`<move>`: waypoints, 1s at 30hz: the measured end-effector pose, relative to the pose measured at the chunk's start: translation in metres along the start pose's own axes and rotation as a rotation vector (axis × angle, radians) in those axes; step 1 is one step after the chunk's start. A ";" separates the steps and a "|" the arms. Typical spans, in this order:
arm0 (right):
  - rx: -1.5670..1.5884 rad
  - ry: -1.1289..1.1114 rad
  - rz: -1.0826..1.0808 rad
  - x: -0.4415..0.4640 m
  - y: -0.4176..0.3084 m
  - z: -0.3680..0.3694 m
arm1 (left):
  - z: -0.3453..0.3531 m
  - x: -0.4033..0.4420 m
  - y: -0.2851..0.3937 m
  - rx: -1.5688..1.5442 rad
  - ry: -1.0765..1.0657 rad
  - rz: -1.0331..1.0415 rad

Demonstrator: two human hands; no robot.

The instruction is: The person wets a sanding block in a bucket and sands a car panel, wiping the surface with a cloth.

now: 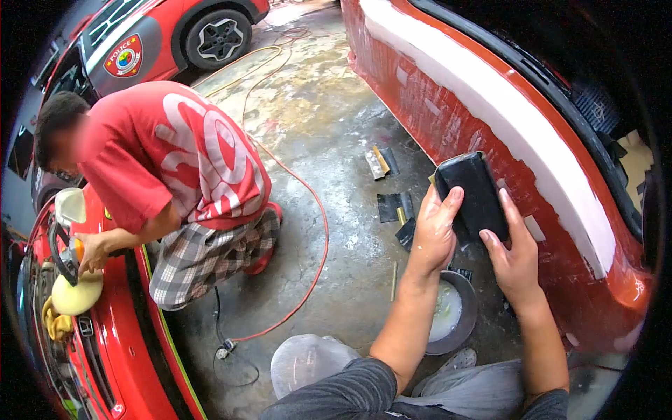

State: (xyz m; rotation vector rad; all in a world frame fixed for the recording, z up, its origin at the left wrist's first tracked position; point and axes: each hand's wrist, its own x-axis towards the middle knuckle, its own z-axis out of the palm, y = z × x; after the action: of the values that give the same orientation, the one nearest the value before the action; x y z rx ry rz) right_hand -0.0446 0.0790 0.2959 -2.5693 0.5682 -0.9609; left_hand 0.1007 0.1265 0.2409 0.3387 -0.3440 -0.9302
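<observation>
Both hands are around a black sanding block (473,192), which looks wrapped in dark sandpaper, in front of the car panel. My left hand (435,227) is closed on its left side, thumb along the near face. On the lower right, my right hand (514,259) grips the block between thumb and fingers. Right behind it stands the red body panel (465,133), coated with a broad whitish band of filler or primer (518,91) and dull, scuffed patches. Below my hands, a dark bowl (467,325) holds cloudy whitish water.
Dark sandpaper pieces (389,208) and a small block (375,165) lie on the wet concrete floor (308,231). A red hose (326,245) curves across it. At left, a co-worker (175,154) bends over a red car (129,336) with a polisher (73,255). A police-marked car (150,45) stands behind.
</observation>
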 end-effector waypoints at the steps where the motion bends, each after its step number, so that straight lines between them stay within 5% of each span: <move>1: -0.037 0.010 -0.033 -0.001 0.000 0.004 | -0.003 0.002 -0.007 -0.015 0.021 -0.006; 3: -0.109 0.036 -0.103 -0.006 0.003 0.018 | 0.002 0.001 -0.028 0.168 0.158 0.145; 6: -0.202 0.035 -0.116 -0.015 0.005 0.030 | 0.008 -0.009 -0.030 -0.004 0.138 0.234; 11: -0.304 -0.054 -0.111 -0.035 0.010 0.044 | -0.019 -0.001 -0.032 0.668 0.262 0.252; 12: -0.236 -0.069 0.047 -0.046 0.003 0.048 | -0.030 0.004 -0.028 0.577 0.340 0.233; 14: -0.033 -0.368 0.436 -0.085 0.016 0.059 | -0.045 0.012 -0.004 0.407 0.440 0.265; 17: -0.088 -1.012 0.323 -0.161 0.046 0.089 | -0.064 0.017 0.026 0.295 0.509 0.417; 21: -0.327 -1.131 0.129 -0.221 0.035 0.131 | -0.072 0.016 0.019 0.215 0.467 0.334; 26: -0.217 -1.329 0.489 -0.249 0.060 0.176 | -0.053 0.017 0.012 0.229 0.369 0.242; 30: -0.096 -1.329 0.704 -0.220 0.037 0.140 | -0.068 0.029 0.020 0.258 0.456 0.206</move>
State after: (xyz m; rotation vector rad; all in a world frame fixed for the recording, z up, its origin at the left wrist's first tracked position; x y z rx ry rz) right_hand -0.1108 0.1751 0.0603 -2.1277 0.9159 0.9536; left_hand 0.1601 0.1232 0.1925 0.7235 -0.0751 -0.5836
